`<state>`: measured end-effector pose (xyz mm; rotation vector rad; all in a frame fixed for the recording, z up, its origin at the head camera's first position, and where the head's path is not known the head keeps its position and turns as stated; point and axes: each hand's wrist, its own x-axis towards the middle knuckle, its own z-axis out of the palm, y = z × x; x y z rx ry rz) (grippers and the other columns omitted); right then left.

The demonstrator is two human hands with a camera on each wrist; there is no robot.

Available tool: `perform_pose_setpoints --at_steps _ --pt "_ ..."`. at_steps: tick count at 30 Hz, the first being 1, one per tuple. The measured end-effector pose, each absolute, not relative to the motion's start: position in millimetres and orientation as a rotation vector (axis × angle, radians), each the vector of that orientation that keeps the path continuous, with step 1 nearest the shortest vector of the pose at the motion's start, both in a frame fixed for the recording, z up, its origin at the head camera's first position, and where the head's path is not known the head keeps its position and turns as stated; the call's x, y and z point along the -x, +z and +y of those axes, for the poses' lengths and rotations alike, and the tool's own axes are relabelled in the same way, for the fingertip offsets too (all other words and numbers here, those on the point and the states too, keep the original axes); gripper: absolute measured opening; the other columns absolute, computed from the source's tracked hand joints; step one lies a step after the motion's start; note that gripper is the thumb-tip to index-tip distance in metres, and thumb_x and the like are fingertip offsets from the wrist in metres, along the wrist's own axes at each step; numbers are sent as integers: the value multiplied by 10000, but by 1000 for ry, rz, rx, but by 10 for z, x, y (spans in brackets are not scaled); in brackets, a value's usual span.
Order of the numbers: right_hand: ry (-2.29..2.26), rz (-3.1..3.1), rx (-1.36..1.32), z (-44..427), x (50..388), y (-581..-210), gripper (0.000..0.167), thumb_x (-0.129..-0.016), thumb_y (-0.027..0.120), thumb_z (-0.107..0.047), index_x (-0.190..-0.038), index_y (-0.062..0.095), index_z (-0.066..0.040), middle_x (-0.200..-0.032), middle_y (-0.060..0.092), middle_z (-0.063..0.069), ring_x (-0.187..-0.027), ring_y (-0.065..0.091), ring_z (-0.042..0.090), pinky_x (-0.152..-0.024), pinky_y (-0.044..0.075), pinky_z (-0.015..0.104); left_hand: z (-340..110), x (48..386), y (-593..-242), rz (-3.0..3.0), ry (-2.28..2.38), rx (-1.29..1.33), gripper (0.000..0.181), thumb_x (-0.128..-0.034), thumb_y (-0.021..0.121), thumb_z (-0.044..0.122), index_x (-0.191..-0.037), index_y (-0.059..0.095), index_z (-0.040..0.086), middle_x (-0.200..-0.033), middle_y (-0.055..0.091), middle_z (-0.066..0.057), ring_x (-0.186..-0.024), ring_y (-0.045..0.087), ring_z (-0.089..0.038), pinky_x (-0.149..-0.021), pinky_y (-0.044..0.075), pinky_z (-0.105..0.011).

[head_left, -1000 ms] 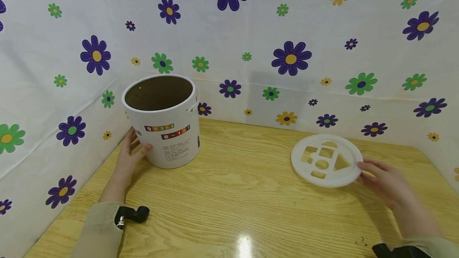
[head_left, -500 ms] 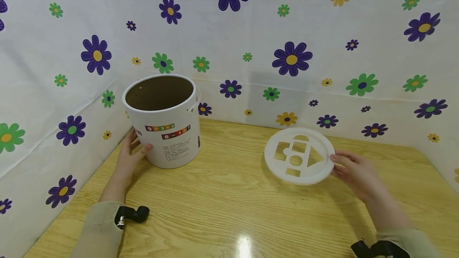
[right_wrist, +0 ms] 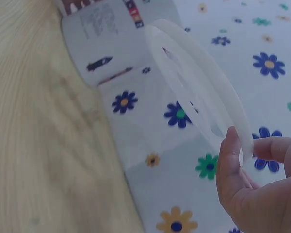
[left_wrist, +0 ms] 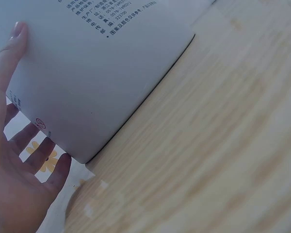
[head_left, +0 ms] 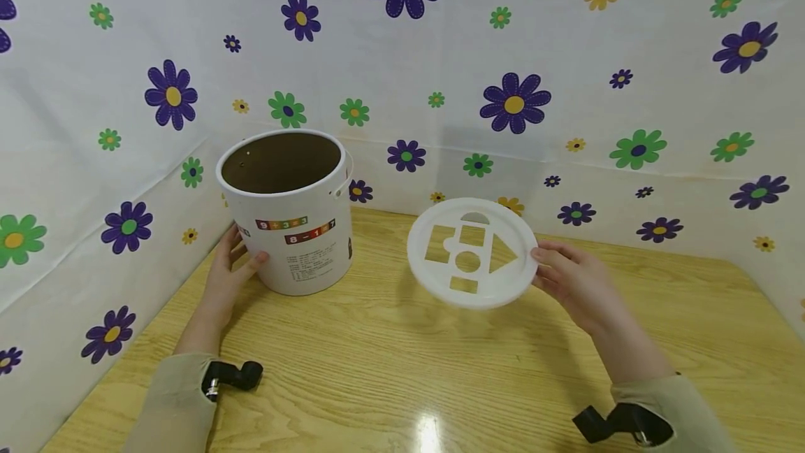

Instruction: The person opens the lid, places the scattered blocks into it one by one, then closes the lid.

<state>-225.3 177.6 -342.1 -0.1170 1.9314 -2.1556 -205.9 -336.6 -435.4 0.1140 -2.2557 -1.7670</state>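
A white bucket point(head_left: 302, 243) with printed sums on its side stands upright at the left of the table, its top uncovered and its inside dark. My left hand point(head_left: 228, 275) rests against its lower left side, thumb on the front and the spread fingers reaching round the edge; in the left wrist view the fingers point(left_wrist: 41, 150) look fairly straight. My right hand point(head_left: 574, 282) pinches the right rim of a round white lid point(head_left: 421, 250) with shape-cut holes, thumb on top and fingers beneath. The lid hangs tilted above the table, apart from the bucket.
The wooden table point(head_left: 352, 369) has a bright reflection near its front. A white cloth point(head_left: 415, 75) with printed flowers hangs behind and along the sides. The bucket's thin handle point(head_left: 347, 177) hangs at its right side.
My right hand has carried the lid leftward and somewhat up, nearer the bucket, and the lid now faces me more. My left hand and the bucket stay in place.
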Motion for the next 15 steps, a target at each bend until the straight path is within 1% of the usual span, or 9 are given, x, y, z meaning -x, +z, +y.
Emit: perform_pose_setpoints --at_steps 6,15 --pt "-2224 1858 212 1469 2288 -3232 357 -932 638 -161 -1212 503 17 -1089 597 55 -920 654 153 -854 541 261 -3378 2059 -4362 -2253 -1756 -112 810 -937 624 280 -1548 92 259 -1579 108 -117 -1393 173 -382 -1107 211 -595" --pt "-2286 1756 224 1025 2360 -3046 296 -952 595 -113 -1192 495 27 -1108 539 93 -876 652 163 -848 544 267 -3380 2059 -4361 -2256 -1759 -112 817 -935 626 285 -1549 88 254 -1580 110 -110 -1390 179 -380 -1105 211 -598"
